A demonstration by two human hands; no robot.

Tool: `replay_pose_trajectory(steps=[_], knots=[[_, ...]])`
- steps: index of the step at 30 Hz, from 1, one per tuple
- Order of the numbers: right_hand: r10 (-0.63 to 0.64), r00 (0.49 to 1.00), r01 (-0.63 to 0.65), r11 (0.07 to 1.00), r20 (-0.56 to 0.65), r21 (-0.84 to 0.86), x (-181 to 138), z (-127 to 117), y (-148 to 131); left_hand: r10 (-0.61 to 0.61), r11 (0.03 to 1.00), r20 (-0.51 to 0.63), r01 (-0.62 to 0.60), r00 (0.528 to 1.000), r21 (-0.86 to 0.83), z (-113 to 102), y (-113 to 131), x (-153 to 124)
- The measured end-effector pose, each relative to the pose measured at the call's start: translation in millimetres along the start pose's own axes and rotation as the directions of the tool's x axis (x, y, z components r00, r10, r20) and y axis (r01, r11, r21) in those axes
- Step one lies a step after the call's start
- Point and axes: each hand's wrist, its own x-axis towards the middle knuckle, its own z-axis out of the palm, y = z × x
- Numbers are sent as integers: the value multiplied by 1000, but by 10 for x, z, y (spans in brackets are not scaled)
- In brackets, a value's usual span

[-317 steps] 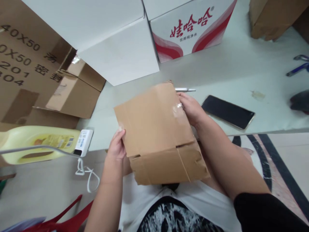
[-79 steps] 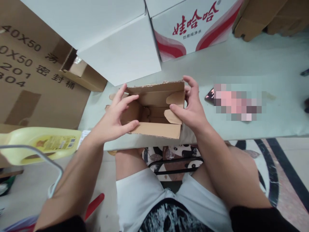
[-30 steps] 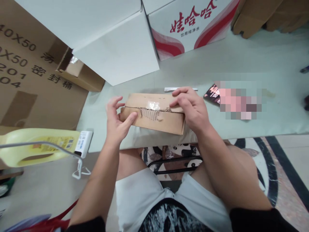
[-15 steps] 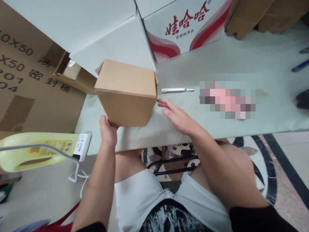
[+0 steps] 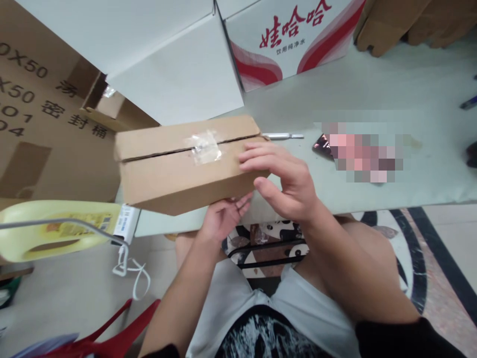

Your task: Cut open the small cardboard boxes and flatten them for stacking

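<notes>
Running left to right above the surface [image 5: 335, 84] edge, the brown cardboard box [image 5: 175, 166] shows a taped top seam. Fingers of the right hand [image 5: 288, 186] curl over its right end; those of the left hand [image 5: 223, 216], apparently spread, prop it underneath.

Before you, a white box with red letters [image 5: 294, 49] is standing on the table [image 5: 391, 84], and a yellow jug [image 5: 55, 226] is lying at your left.

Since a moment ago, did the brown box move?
Yes. The brown box has turned taped seam up, and its right end now reaches the metal tool, with the right hand on it.
</notes>
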Motion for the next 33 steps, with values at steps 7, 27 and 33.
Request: replay_pose_trajectory(steps=[7, 27, 33], knots=[[28, 1000, -24, 965, 12, -261, -48, 63, 60, -472, 881, 231, 444, 851, 162, 237, -149, -275], [443, 882, -429, 614, -159, -662, -98, -285, 998, 822, -319, 459, -394, 338, 862, -204, 265, -286], [585, 801, -425, 409, -125, -808, -47, -202, 1074, 839, -275, 411, -374, 357, 886, -184, 297, -215]])
